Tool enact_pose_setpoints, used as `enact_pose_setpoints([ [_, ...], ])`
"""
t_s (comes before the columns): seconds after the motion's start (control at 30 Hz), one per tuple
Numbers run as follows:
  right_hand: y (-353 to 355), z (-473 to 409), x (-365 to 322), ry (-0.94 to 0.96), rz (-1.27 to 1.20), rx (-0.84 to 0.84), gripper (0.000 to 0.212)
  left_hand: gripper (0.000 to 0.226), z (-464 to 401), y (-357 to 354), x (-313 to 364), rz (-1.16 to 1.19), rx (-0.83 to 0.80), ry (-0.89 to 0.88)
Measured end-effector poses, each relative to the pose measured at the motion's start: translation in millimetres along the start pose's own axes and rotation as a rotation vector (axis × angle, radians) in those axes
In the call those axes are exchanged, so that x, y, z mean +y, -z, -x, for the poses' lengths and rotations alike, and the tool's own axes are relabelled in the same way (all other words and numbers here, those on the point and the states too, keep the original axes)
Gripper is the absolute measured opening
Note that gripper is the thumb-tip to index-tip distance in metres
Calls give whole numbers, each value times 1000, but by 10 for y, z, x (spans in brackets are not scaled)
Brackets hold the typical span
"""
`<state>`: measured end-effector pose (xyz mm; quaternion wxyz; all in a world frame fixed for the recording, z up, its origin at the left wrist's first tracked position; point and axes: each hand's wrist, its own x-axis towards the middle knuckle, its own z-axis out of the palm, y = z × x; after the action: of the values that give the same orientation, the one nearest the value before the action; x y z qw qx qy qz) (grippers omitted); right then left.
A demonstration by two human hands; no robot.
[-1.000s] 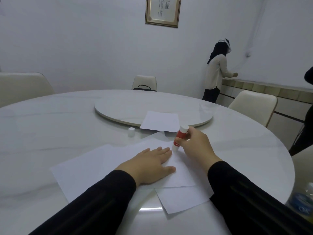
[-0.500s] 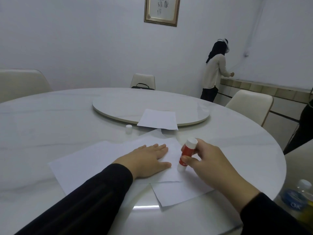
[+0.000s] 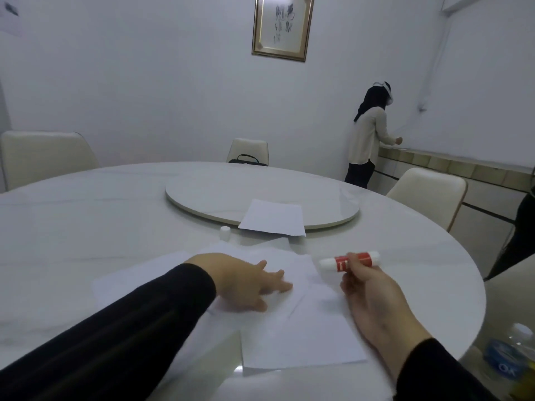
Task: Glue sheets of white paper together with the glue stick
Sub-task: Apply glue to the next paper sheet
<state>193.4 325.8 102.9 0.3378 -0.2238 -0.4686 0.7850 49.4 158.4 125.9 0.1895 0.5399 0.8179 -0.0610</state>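
With your right hand [image 3: 373,296] pinching the stick [image 3: 351,260] clear, press your flat, empty left hand [image 3: 246,282] firmly along the sheets [image 3: 301,337] so the seam bonds.

The round table [image 3: 86,227] has a glossy, polished top that looks like white marble with faint grey veins; near the front edge it mirrors a bright streak of light. The turntable [image 3: 202,192] at its far middle has the same smooth, shiny stone look. The sheets of white paper [image 3: 304,337] are thin and matt, 1 showing a soft crease. The glue stick [image 3: 348,260] looks like smooth plastic, white with a red label. The sleeves [image 3: 115,342] are dark matt cloth. The chairs [image 3: 425,192] have smooth cream upholstery with a slight sheen. The picture frame [image 3: 307,27] on the far wall looks gilt and shiny.
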Motion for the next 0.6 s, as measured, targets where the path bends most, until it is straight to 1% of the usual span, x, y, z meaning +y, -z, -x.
enact_pose_setpoints([
  [0.03,-1,-15,38,5,36,4,7,64,63,34,-59,13,-24,-2],
  [0.07,3,-20,63,23,78,-10,7,62,112,43,-105,60,0,18],
  [0.13,-6,11,85,71,166,-53,8,55,158,-54,-141,174,173,106],
  [0.17,-14,33,97,101,212,-76,7,58,159,-130,-133,177,255,184],
  [0.2,-27,59,108,134,254,-111,6,69,141,-211,-127,139,290,262],
  [0.23,-41,88,120,169,286,-161,7,80,116,-283,-137,96,289,318],
  [0.27,-54,113,133,195,306,-219,11,87,99,-328,-171,80,264,335],
  [0.33,-71,146,150,194,329,-322,15,92,139,-320,-285,132,215,317],
  [0.4,-80,147,151,133,359,-379,15,96,220,-270,-411,209,174,288],
  [0.47,-86,108,145,82,399,-378,10,100,301,-235,-488,273,147,250],
  [0.53,-104,52,109,61,423,-359,7,102,353,-225,-523,284,129,207],
  [0.6,-149,-10,31,49,463,-349,6,101,354,-223,-528,302,169,183],
])
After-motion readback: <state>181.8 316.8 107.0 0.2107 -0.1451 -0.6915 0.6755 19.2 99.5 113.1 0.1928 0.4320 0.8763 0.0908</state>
